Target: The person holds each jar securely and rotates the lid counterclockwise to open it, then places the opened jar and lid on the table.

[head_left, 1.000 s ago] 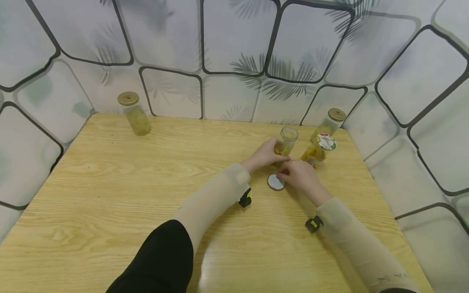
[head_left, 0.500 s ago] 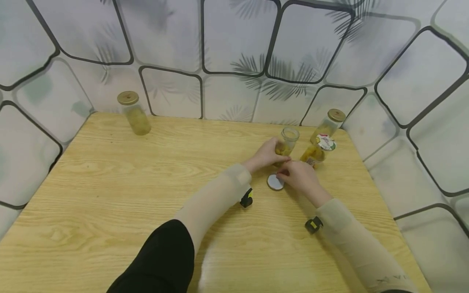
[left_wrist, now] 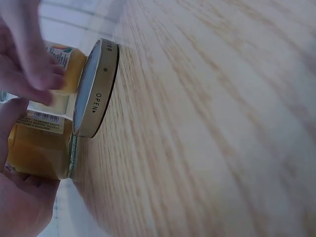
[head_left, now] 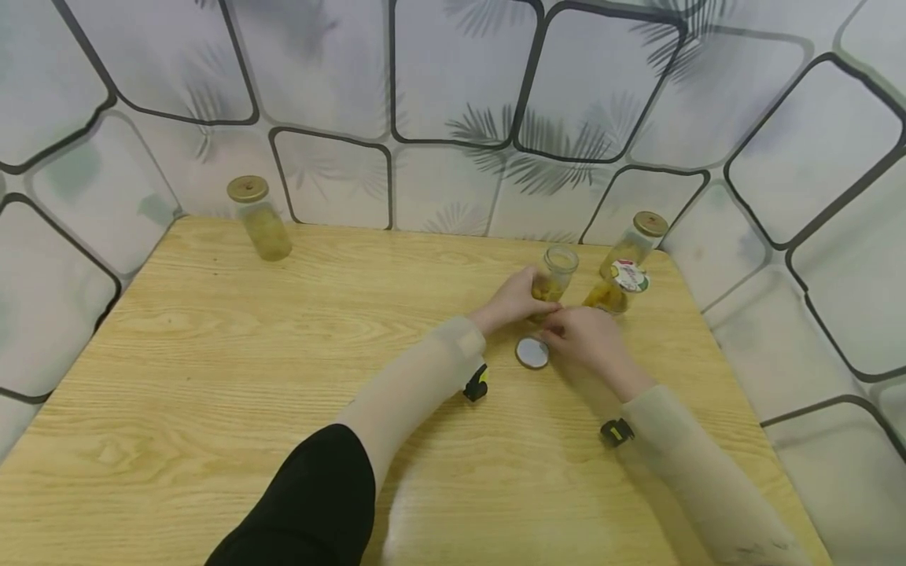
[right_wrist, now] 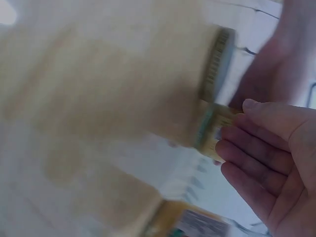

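In the head view my left hand (head_left: 515, 299) grips an uncapped glass jar (head_left: 555, 275) with yellow contents low inside. The left wrist view shows fingers wrapped round this jar (left_wrist: 39, 148), which has a printed label. A metal lid (head_left: 532, 353) lies on the table before it, white inside up; its gold rim reads "OPEN" in the left wrist view. My right hand (head_left: 583, 339) is just right of the lid. Seen from the right wrist, that hand (right_wrist: 266, 158) has loosely bent fingers with nothing between them, overlapping the jar.
A capped jar with a patterned white lid (head_left: 628, 277) and yellow contents stands right of the hands. Behind it is a gold-lidded jar (head_left: 647, 228). Another gold-lidded jar (head_left: 263, 224) stands at the table's back left, near the patterned wall (head_left: 446, 185).
My right hand's fingertips have come off the lid's edge, and the hand has shifted slightly away and to the right. The left hand and its jar have stayed in place.
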Demonstrator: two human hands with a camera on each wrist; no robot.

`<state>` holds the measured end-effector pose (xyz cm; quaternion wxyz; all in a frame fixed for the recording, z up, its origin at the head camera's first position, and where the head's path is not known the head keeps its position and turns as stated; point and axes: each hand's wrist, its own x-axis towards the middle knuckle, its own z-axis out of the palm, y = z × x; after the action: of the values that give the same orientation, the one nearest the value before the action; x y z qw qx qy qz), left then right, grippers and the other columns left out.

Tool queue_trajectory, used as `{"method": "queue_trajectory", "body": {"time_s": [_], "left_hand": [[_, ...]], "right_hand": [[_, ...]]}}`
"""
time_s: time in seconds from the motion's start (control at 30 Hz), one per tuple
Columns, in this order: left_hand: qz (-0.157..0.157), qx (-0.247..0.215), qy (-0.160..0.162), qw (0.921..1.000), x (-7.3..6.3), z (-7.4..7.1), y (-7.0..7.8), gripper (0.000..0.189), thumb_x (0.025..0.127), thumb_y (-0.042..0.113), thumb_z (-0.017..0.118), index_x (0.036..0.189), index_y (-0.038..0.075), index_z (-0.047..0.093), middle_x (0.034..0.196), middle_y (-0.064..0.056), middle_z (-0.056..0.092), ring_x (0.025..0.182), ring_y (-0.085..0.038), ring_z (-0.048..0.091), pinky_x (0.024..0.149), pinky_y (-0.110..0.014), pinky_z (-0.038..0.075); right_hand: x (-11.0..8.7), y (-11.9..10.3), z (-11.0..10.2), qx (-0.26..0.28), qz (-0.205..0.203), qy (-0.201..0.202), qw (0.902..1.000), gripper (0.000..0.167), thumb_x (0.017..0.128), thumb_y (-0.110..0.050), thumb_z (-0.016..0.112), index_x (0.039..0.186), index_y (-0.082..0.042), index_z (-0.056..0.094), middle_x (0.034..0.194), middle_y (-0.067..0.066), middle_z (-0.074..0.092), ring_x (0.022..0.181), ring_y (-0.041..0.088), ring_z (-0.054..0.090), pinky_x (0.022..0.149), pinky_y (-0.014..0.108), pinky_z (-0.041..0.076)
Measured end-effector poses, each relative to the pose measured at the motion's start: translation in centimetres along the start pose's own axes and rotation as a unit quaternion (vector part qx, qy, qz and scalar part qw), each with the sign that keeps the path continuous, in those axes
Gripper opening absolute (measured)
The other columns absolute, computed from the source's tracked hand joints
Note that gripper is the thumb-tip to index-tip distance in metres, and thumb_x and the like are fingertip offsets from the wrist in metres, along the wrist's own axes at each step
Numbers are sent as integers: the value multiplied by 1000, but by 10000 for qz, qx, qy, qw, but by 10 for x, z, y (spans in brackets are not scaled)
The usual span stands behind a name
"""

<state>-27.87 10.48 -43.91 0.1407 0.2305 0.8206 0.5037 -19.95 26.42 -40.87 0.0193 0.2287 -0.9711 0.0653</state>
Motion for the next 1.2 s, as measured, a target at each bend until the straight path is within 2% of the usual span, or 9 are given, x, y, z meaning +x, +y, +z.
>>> {"method": "queue_trajectory", "body": {"time_s": [0.3,0.53,0.7,0.83,0.93,1.03,1.2], "left_hand": [[-5,-42,-15,10000,-1,-1,1,59,97,19,80,144,-1,51,141,-18,64,130,-30,62,110,-37,53],[-23,-66,-31,10000,2,1,0,63,96,22,81,147,1,50,146,-17,62,136,-29,60,116,-38,50],[-28,-138,-42,9999,3,1,-2,64,96,22,81,148,0,50,147,-17,61,137,-30,59,117,-40,49],[-68,-157,-54,9998,2,1,-2,63,96,22,81,147,1,50,146,-17,62,136,-29,60,116,-37,50],[-92,-143,-56,9998,2,2,-1,62,96,23,82,146,1,51,145,-16,62,135,-28,60,115,-36,50],[-98,-142,-65,9998,2,2,-1,62,96,22,81,145,1,51,143,-17,62,134,-29,60,114,-37,50],[-98,-160,-73,9998,1,0,0,61,96,21,81,144,-1,52,141,-19,63,132,-30,61,113,-38,51]], "right_hand": [[-7,-2,-54,-149,-95,834,9964,13,95,-14,79,100,-3,82,94,14,82,84,31,77,73,50,62],[-15,4,-83,-246,-145,1688,9852,14,92,-12,82,102,-2,82,94,17,82,81,36,76,65,51,59],[-14,11,-95,-307,-70,1990,9795,15,92,-12,82,102,-2,81,96,18,81,81,37,76,62,52,58],[-12,16,-105,-372,129,2060,9778,16,93,-14,81,104,-2,81,101,19,81,83,38,76,62,52,57],[-12,19,-113,-336,367,2123,9759,20,94,-14,81,109,-2,80,108,21,81,91,41,76,66,54,58],[-12,23,-118,-185,671,2238,9722,25,94,-14,81,114,0,79,115,23,79,102,45,74,78,58,59],[-11,33,-120,138,1236,2441,9617,41,93,-16,82,129,2,72,128,27,73,118,48,67,97,61,54]]}}
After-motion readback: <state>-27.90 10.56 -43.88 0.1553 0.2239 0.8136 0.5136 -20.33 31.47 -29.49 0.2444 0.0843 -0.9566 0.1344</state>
